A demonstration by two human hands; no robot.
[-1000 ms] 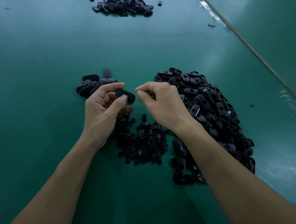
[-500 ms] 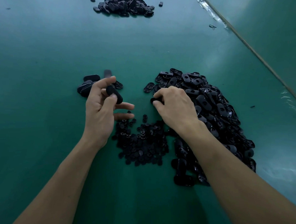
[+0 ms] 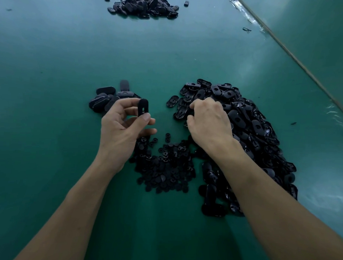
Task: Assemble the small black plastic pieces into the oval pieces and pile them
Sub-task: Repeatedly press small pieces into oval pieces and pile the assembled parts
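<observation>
My left hand pinches one black oval piece upright between thumb and forefinger, above the green table. My right hand lies knuckles up on the left edge of the big heap of loose oval pieces, fingers curled down into it; what they hold is hidden. A flat heap of small black round pieces sits between my wrists. A small pile of oval pieces lies just beyond my left hand.
Another pile of black oval pieces sits at the far edge of the green table. A taped seam runs diagonally along the right side. A few stray bits lie near it.
My right hand left the oval piece and reached right into the big heap. My left hand turned the oval piece upright and shifted slightly left toward the small pile.
</observation>
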